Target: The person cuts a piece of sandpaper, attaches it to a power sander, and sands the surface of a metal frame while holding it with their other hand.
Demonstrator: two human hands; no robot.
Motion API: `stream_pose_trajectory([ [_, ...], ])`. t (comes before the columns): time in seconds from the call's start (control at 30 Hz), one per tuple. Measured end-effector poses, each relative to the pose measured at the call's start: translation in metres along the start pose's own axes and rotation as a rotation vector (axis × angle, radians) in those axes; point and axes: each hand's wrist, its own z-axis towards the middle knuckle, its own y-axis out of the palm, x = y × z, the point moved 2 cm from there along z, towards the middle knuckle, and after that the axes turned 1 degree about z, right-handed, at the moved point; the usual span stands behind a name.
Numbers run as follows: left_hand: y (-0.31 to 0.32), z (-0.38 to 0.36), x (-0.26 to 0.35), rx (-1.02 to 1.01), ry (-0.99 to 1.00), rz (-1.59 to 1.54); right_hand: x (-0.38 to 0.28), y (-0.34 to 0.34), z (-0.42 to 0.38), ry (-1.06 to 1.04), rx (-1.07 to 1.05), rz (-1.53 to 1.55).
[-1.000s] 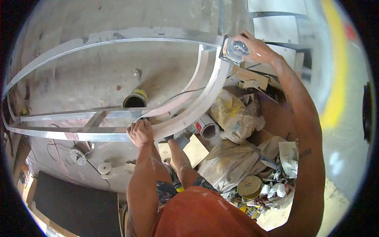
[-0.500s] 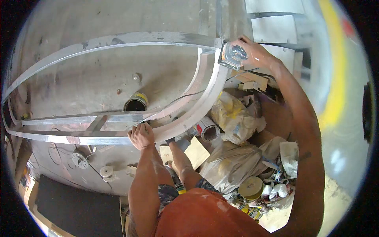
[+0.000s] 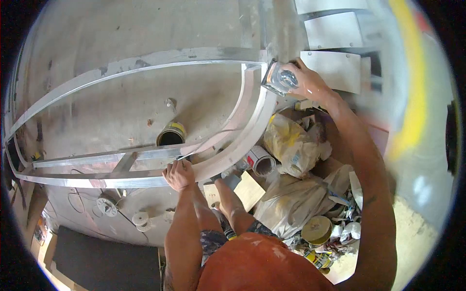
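Observation:
My right hand [image 3: 307, 80] is wrapped round a handheld power sander [image 3: 278, 81], its flat pad against the outer face of the curved metal frame [image 3: 259, 119] near the far right corner. A thin cord runs across the frame's curved end. On the near rail, my left hand [image 3: 178, 174] is closed over the top edge, fingers curled to the far side and partly hidden. The frame is grey and dusty, with pale filler-like patches along its curve.
Inside the frame's outline stands an open can [image 3: 171, 134]. Below the curve are another can [image 3: 262, 162], a plastic bag [image 3: 291, 145], crumpled sheeting [image 3: 286, 201] and a round tin [image 3: 317, 230]. Cable spools [image 3: 141, 220] lie left of my legs; white panels [image 3: 332, 70] are at the upper right.
The whole view has shifted slightly, so the frame sits lower. The sander stays at about the same part of the curve, and my left hand keeps its place on the near rail.

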Motion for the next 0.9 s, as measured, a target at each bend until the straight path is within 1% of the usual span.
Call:
stream_pose_trajectory([
  [0.1, -0.002, -0.002, 0.003, 0.024, 0.009, -0.039, 0.01, -0.001, 0.005, 0.018, 0.004, -0.016],
  [0.17, -0.004, -0.001, 0.006, 0.038, -0.006, 0.001, 0.015, -0.005, 0.022, 0.024, 0.148, 0.068],
  [0.2, -0.005, -0.001, 0.005, 0.037, 0.001, 0.005, 0.013, -0.007, 0.029, 0.029, 0.15, 0.074],
  [0.27, -0.002, 0.0, 0.003, 0.041, 0.021, 0.034, 0.008, -0.012, 0.047, 0.056, 0.224, 0.086],
  [0.33, 0.006, -0.003, 0.0, 0.045, 0.025, 0.038, 0.002, -0.007, 0.049, 0.094, 0.224, 0.086],
  [0.4, 0.005, -0.003, 0.0, 0.049, 0.021, 0.036, -0.01, 0.0, 0.04, -0.005, 0.225, 0.113],
  [0.43, 0.002, -0.003, 0.001, 0.033, 0.015, 0.039, -0.015, 0.003, 0.031, -0.01, 0.207, 0.091],
  [0.47, 0.001, -0.001, 0.003, 0.018, 0.012, 0.039, -0.016, 0.005, 0.02, -0.003, 0.211, 0.09],
  [0.57, 0.003, -0.001, 0.002, 0.043, 0.028, 0.014, -0.009, 0.01, 0.002, 0.061, 0.123, 0.063],
  [0.7, 0.004, -0.002, 0.004, 0.036, 0.029, 0.034, 0.002, 0.009, 0.014, 0.109, 0.182, 0.081],
  [0.77, 0.003, -0.002, 0.002, 0.058, 0.052, 0.016, 0.007, 0.006, 0.037, 0.058, 0.303, 0.102],
  [0.8, 0.002, -0.003, 0.0, 0.057, 0.055, 0.028, -0.003, 0.0, 0.044, 0.058, 0.304, 0.114],
  [0.87, 0.004, -0.003, 0.001, 0.022, 0.047, 0.053, -0.011, -0.012, 0.056, 0.204, 0.245, 0.069],
  [0.9, 0.001, -0.002, 0.004, 0.017, 0.025, 0.055, -0.009, -0.01, 0.06, 0.17, 0.247, 0.078],
])
